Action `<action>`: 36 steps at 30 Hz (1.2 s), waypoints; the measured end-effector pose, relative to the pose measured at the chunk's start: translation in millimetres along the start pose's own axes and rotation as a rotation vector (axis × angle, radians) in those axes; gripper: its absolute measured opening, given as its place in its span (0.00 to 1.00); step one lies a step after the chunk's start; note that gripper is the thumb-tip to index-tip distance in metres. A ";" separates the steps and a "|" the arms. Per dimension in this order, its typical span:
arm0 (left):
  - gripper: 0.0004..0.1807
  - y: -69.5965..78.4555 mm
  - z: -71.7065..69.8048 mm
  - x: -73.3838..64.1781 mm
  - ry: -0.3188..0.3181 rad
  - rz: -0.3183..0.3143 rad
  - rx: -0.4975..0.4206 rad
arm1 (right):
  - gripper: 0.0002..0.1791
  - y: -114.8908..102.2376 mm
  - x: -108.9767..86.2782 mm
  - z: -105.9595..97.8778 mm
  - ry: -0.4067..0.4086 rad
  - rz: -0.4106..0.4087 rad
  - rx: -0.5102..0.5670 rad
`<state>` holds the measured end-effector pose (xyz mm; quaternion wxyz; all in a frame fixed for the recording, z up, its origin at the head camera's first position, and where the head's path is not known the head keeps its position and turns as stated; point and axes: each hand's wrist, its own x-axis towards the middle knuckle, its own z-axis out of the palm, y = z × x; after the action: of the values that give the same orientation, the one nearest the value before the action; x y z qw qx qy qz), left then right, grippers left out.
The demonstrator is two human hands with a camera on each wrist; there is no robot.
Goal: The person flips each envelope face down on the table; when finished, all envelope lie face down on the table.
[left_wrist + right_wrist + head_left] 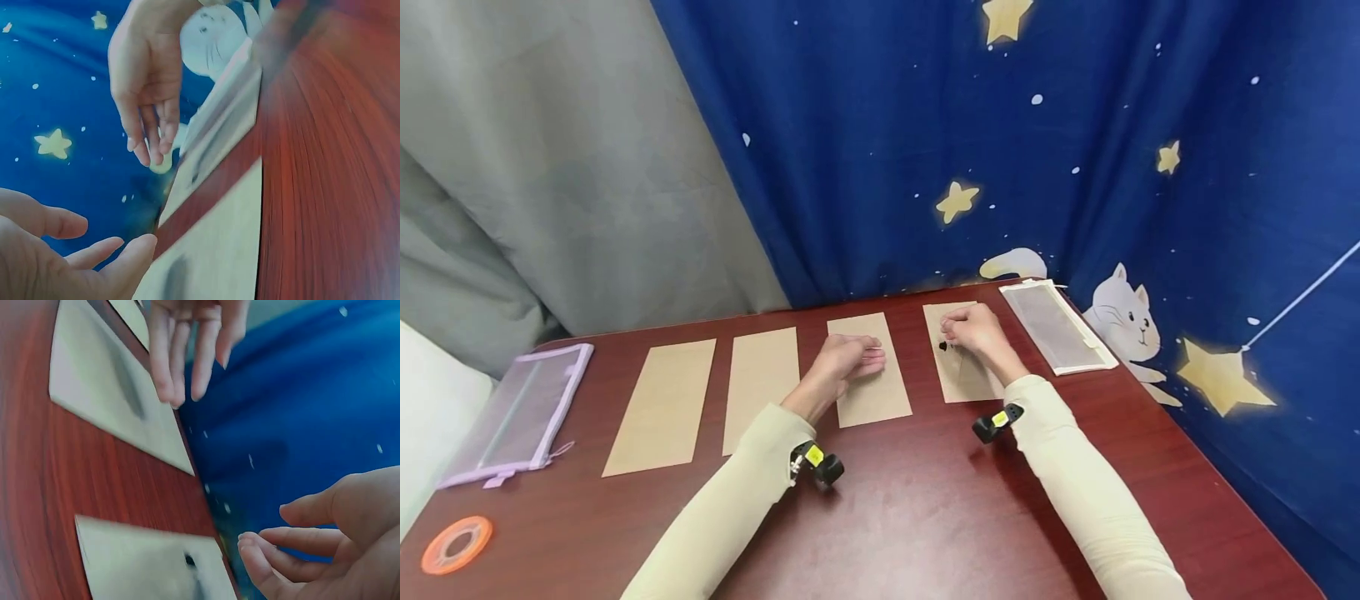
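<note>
My left hand point(848, 360) hovers over a tan paper sheet point(880, 398), its fingers loosely extended and thumb apart from them in the left wrist view, with nothing between them. To the right, my right hand point(976, 329) is over another tan sheet point(964, 387). Its fingers bend gently, and a gap shows between thumb point(303, 511) and fingertips in the right wrist view. A small black piece point(943, 346) appears just below those fingertips, against the sheet; the right wrist view shows the black piece point(190, 559) apart from the fingers. Its exact kind is too small to make out.
Two more tan sheets, one at far left point(662, 408) and one beside it point(762, 379), lie on the dark red table point(895, 517). A white-edged mesh pouch point(1060, 325) is at right, a purple-edged pouch point(523, 408) at left. An orange tape roll point(475, 533) sits front left. Curtains hang behind.
</note>
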<state>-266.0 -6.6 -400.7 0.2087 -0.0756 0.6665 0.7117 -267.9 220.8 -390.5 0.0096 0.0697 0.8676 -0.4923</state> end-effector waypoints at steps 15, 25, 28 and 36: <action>0.22 -11.2 48.9 16.7 -0.084 -0.103 -0.145 | 0.20 58.4 14.0 -64.2 -0.108 0.146 0.064; 0.23 -17.0 65.9 22.6 -0.084 -0.119 -0.200 | 0.14 62.2 17.7 -62.5 -0.150 0.271 0.250; 0.22 -16.3 68.2 22.6 -0.084 -0.120 -0.200 | 0.15 61.6 17.1 -63.1 -0.140 0.288 0.241; 0.23 -14.1 71.2 23.7 -0.091 -0.150 -0.228 | 0.12 65.0 16.8 -64.8 -0.118 0.272 0.216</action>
<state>-269.6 68.2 -415.6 0.2812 -0.1160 0.5636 0.7680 -272.7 311.0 -414.0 0.1197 0.1580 0.7903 -0.5798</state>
